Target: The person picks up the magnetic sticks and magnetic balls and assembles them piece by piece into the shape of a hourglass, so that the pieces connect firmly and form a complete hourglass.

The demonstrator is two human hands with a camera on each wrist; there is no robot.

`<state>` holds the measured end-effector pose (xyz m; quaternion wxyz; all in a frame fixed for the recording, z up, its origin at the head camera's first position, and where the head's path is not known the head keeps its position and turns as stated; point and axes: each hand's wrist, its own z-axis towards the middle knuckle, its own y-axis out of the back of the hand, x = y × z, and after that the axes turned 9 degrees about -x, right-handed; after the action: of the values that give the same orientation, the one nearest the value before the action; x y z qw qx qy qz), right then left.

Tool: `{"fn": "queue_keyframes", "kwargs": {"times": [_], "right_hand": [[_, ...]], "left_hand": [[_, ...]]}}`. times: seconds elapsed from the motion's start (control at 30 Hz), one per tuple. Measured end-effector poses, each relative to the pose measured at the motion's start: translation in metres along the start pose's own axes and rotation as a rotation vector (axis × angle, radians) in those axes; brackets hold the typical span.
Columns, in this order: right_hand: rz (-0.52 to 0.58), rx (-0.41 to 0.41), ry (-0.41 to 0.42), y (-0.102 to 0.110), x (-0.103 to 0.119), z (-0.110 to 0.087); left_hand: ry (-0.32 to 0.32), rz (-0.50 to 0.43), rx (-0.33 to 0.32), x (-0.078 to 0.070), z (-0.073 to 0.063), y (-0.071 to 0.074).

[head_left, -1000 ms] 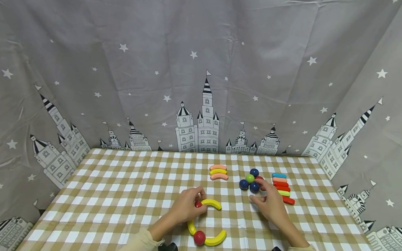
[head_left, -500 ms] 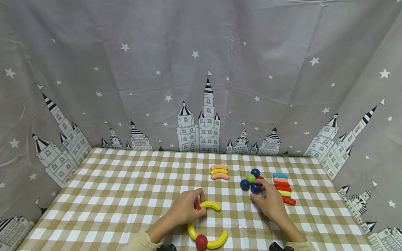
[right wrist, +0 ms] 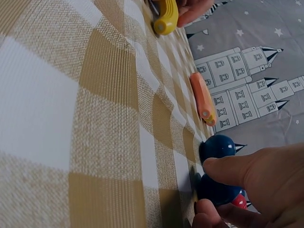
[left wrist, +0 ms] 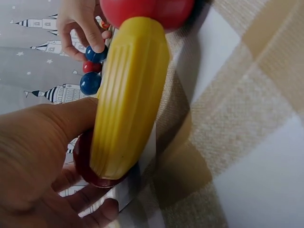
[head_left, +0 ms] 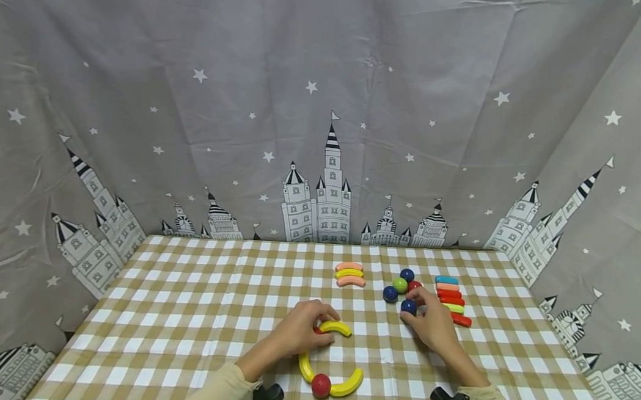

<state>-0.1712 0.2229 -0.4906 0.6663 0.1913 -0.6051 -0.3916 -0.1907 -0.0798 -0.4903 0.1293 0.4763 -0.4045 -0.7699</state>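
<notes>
My left hand (head_left: 304,327) curls round the joint of a small red ball (head_left: 318,331) and a curved yellow toy rod (head_left: 336,327), finger and thumb on either side of the rod. In the left wrist view another yellow rod (left wrist: 130,90), ridged along its side, stands before the thumb and runs to a dark red ball (left wrist: 88,159). A lower red ball (head_left: 321,385) bears a further curved yellow rod (head_left: 346,383). My right hand (head_left: 433,323) pinches a dark blue ball (head_left: 409,307) between thumb and fingers; in the right wrist view that blue ball (right wrist: 216,190) is partly covered.
Beyond the right hand sit a green ball (head_left: 400,285), a red ball (head_left: 414,285) and two blue balls. Straight coloured rods (head_left: 448,293) lie stacked at the right, beside that hand. Three curved rods (head_left: 350,274) lie farther back on the checked tablecloth (head_left: 193,302).
The right hand has drawn one blue ball out of the cluster, slightly toward the body. The left hand has shifted right, its fingertips passing from the red ball onto the upper yellow rod.
</notes>
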Motion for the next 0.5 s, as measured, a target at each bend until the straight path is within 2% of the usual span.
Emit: {"fn": "queue_keyframes", "kwargs": {"times": [0.17, 0.33, 0.4, 0.5], "right_hand": [[0.019, 0.003, -0.020, 0.0021, -0.0004, -0.0013], [0.047, -0.002, 0.006, 0.0060, -0.0044, -0.0046], [0.048, -0.006, 0.023, 0.0073, -0.0063, -0.0059], [0.038, -0.011, 0.039, 0.0089, -0.0080, -0.0072]], "left_hand": [[-0.056, -0.022, 0.021, 0.0002, 0.0047, -0.0037], [-0.091, -0.010, -0.006, 0.0003, 0.0071, -0.0066], [-0.088, -0.018, -0.019, 0.0005, 0.0070, -0.0072], [-0.041, -0.040, -0.031, 0.0009, 0.0063, -0.0073]]}}
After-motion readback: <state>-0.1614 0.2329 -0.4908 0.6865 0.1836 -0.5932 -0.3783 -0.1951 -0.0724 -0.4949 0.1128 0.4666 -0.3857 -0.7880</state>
